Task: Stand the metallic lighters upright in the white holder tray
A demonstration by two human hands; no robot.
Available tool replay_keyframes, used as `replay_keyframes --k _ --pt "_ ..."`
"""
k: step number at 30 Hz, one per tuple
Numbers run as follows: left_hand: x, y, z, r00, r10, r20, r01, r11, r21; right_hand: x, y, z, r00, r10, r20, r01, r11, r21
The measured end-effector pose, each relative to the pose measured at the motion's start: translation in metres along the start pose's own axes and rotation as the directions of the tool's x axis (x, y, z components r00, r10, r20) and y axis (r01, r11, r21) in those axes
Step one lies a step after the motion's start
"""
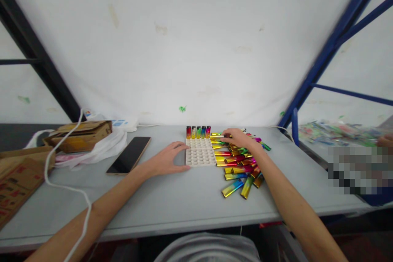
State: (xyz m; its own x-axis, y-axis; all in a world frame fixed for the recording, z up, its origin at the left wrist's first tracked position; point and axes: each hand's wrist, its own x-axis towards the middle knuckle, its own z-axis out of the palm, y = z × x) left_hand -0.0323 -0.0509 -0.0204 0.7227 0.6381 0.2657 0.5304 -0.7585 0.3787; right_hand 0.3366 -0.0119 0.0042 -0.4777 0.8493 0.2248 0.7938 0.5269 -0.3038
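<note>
A white tray [200, 156] with rows of round holes lies on the grey table. Several shiny rainbow-coloured lighters [198, 132] stand upright in its far row. A heap of the same lighters [241, 168] lies loose to the tray's right. My left hand [168, 159] rests flat against the tray's left edge, fingers stretched out. My right hand [238, 137] reaches over the far end of the heap, fingers pinched on one lighter [216, 136] lying level just right of the standing row.
A dark phone [129, 155] lies left of my left hand. Cardboard boxes [80, 134], a white plastic bag and a white cable [66, 188] fill the left side. A blue metal frame [322, 57] rises at the right, with another table behind it.
</note>
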Motion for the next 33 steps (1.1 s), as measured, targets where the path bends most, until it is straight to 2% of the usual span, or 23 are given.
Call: replay_keyframes --k 4,8,10,14,15,17,19,21,23,26,28,30,33 --pt "0.0 0.002 -0.001 1.0 -0.007 0.003 0.007 1.0 -0.003 0.001 -0.01 0.0 0.985 0.113 -0.127 -0.072 0.954 0.291" --pt "0.0 0.003 -0.001 1.0 -0.009 0.01 0.009 1.0 -0.005 0.008 -0.03 0.007 0.932 0.275 -0.238 -0.078 0.79 0.608" --pt "0.0 0.002 -0.001 1.0 -0.007 0.008 0.007 1.0 -0.008 0.01 -0.043 0.01 0.913 0.318 -0.255 -0.021 0.661 0.75" --pt "0.001 0.003 -0.002 1.0 -0.014 0.01 0.015 1.0 -0.009 0.011 -0.07 0.013 0.945 0.309 -0.111 0.03 0.257 0.966" --pt "0.001 0.003 -0.003 1.0 -0.019 0.013 0.019 1.0 -0.007 0.011 -0.076 0.013 0.952 0.292 -0.086 0.03 0.192 0.981" --pt "0.001 0.004 -0.003 1.0 -0.023 0.013 0.023 1.0 -0.006 0.011 -0.085 0.015 0.959 0.269 -0.085 0.048 0.142 0.989" --pt "0.001 0.004 -0.003 1.0 -0.018 0.007 0.018 1.0 -0.009 0.012 -0.09 0.017 0.959 0.268 -0.097 0.056 0.157 0.986" --pt "0.001 0.005 -0.003 1.0 -0.011 0.003 0.011 1.0 -0.013 0.014 -0.093 0.021 0.952 0.293 -0.091 0.025 0.224 0.974" --pt "0.001 0.006 -0.003 1.0 -0.011 0.006 0.011 1.0 -0.014 0.016 -0.093 0.026 0.931 0.343 -0.121 -0.008 0.353 0.936" --pt "0.001 0.007 -0.004 1.0 -0.024 0.019 0.024 1.0 -0.009 0.017 -0.092 0.033 0.88 0.398 -0.258 -0.039 0.602 0.797" --pt "0.001 0.007 -0.004 0.999 -0.026 0.018 0.026 1.0 -0.009 0.016 -0.092 0.036 0.853 0.393 -0.343 -0.062 0.728 0.682" --pt "0.001 0.006 -0.004 1.0 -0.022 0.011 0.022 1.0 -0.012 0.015 -0.094 0.037 0.838 0.371 -0.4 -0.084 0.812 0.577" --pt "0.0 0.006 -0.003 1.0 -0.022 0.003 0.022 1.0 -0.01 0.013 -0.099 0.038 0.82 0.356 -0.449 -0.127 0.877 0.464"
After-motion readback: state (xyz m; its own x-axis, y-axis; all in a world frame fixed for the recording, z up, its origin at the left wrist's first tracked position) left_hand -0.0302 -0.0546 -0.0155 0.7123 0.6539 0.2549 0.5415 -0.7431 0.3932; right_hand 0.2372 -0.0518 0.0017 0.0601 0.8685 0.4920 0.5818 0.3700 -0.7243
